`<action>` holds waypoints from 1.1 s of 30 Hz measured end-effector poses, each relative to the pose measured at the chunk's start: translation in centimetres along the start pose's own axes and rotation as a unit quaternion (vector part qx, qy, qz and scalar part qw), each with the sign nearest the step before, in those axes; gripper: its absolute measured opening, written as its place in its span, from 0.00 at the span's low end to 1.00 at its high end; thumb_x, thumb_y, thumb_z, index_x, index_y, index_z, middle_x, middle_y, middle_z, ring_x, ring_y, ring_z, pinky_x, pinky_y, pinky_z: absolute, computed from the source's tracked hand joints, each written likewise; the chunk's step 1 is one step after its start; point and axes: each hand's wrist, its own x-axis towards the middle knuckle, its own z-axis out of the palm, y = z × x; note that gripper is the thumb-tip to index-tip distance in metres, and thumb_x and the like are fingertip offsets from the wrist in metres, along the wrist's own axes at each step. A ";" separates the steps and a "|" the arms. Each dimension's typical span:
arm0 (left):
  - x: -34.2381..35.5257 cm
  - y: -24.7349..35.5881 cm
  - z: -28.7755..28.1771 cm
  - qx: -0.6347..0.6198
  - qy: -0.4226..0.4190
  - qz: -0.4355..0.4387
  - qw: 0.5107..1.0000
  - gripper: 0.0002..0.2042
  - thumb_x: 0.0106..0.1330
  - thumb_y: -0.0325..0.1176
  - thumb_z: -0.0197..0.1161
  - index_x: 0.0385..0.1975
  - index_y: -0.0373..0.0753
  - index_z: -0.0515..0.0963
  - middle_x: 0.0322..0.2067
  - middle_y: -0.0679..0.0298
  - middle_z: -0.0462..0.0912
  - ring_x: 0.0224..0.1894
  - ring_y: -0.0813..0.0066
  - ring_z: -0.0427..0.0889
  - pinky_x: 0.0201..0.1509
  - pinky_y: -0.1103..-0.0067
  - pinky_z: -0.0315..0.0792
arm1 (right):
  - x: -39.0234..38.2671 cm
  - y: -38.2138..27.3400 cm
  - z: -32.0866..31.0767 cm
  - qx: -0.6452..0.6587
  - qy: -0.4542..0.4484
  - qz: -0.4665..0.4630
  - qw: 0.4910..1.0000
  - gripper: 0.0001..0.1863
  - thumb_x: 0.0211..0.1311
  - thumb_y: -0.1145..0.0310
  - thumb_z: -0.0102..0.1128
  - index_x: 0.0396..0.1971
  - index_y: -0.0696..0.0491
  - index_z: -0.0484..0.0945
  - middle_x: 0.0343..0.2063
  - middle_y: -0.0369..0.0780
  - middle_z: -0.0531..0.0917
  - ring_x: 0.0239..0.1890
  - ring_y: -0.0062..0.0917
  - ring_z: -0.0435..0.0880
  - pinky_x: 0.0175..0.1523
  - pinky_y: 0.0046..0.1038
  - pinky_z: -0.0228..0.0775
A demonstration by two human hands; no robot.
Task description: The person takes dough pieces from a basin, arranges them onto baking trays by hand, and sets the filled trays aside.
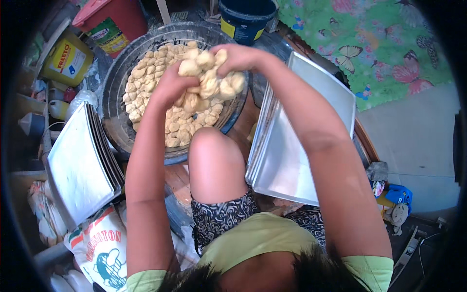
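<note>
My left hand (172, 85) and my right hand (236, 61) are curled around a clump of pale dough pieces (209, 80) above a large round dark basin (116, 97), near its back right part. Many small, rounded dough lumps (177, 136) lie in the basin beneath and around the clump. My left hand is on the clump's left side and my right hand at its upper right; some of the fingers are hidden by the dough. My bare knee rests just below the basin's near rim.
Stacked metal sheets lean on the left (78, 155) and right (279, 160). A red bucket (107, 22), a yellow pail (63, 63) and a dark blue bucket (245, 14) stand behind. A printed sack (102, 248) lies lower left. A green butterfly-print sheet (365, 44) covers the upper right.
</note>
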 end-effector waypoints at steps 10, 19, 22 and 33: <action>-7.1 10.6 16.5 -0.066 -0.128 0.187 0.972 0.24 0.41 0.32 0.69 0.41 0.31 0.74 0.38 0.54 0.79 0.41 0.68 0.79 0.46 0.75 0.72 | -28.1 -5.9 -2.2 0.086 0.200 -0.005 0.976 0.35 0.36 0.74 0.65 0.53 0.57 0.67 0.45 0.38 0.77 0.48 0.23 0.75 0.55 0.27 0.66; -9.1 2.9 23.2 0.354 -0.171 0.130 0.910 0.45 0.40 0.45 0.71 0.62 0.44 0.58 0.59 0.52 0.57 0.59 0.50 0.62 0.57 0.65 0.66 | -33.7 5.3 4.7 -0.262 0.243 0.116 0.927 0.35 0.39 0.62 0.66 0.53 0.51 0.69 0.50 0.45 0.68 0.56 0.39 0.65 0.60 0.34 0.58; -7.1 2.9 20.7 0.256 -0.220 0.201 0.920 0.45 0.43 0.42 0.72 0.63 0.39 0.57 0.61 0.54 0.58 0.56 0.61 0.67 0.56 0.71 0.67 | -35.0 4.7 2.4 -0.081 0.187 0.076 0.976 0.36 0.40 0.61 0.66 0.54 0.52 0.67 0.51 0.42 0.67 0.58 0.34 0.63 0.61 0.33 0.56; 1.1 2.0 22.2 0.191 -0.216 0.111 0.951 0.18 0.51 0.27 0.64 0.44 0.34 0.76 0.30 0.63 0.81 0.31 0.75 0.78 0.37 0.80 0.72 | -23.0 12.3 -4.2 -0.307 0.417 0.144 0.843 0.35 0.43 0.58 0.68 0.56 0.47 0.68 0.52 0.50 0.70 0.50 0.35 0.74 0.51 0.31 0.68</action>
